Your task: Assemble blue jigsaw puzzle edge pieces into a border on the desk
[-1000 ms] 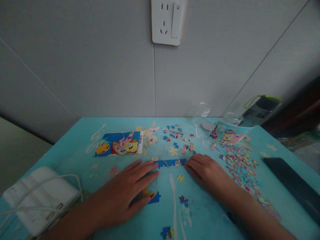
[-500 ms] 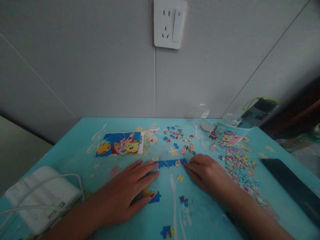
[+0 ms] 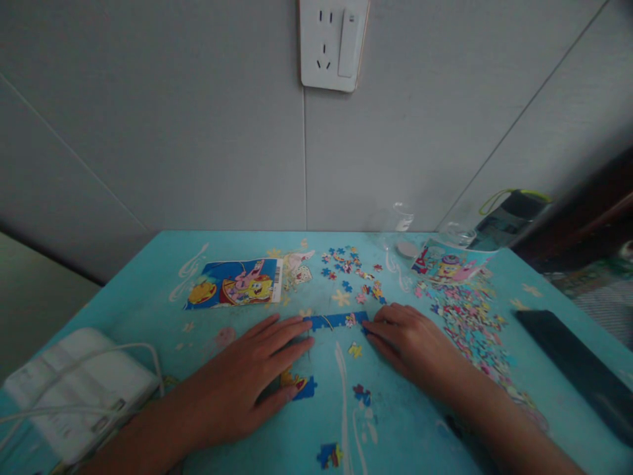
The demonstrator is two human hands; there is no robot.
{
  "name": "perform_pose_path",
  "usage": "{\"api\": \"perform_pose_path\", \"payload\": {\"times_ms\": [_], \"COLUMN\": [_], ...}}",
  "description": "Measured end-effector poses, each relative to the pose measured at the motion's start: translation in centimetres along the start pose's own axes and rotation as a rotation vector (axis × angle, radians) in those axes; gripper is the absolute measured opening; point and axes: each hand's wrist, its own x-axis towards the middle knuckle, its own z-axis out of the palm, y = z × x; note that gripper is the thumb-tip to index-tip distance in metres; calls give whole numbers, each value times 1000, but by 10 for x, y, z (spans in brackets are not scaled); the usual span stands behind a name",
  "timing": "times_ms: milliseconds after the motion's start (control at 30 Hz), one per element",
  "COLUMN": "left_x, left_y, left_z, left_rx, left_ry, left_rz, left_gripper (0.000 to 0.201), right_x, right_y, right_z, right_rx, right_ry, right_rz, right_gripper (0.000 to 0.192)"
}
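— Two hands are being laid flat on the blue table (image 3: 148,310): the left hand (image 3: 247,376) and the right hand (image 3: 410,340), open, nothing gripped. The blue puzzle strip (image 3: 336,321) is being touched at both ends.

— How is it likely to be felt?

— Probably light, thin and easily broken apart. It is best pushed from both ends, not lifted.

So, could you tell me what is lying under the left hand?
A joined yellow-and-blue puzzle chunk pokes out beneath the left hand near the thumb; how far it extends under the palm is hidden.
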Motion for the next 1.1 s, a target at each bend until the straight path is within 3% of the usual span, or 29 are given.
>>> {"api": "perform_pose_path", "payload": {"times_ms": [1100], "left_x": [0], "left_y": [0], "left_z": [-1], "left_rx": [-4], "left_ry": [1], "left_rz": [19], "left_gripper": [56], "right_x": [2], "right_y": [0], "right_z": [-1], "right_rx": [11], "right_ry": [-30], "right_rz": [44], "right_gripper": [24]}}
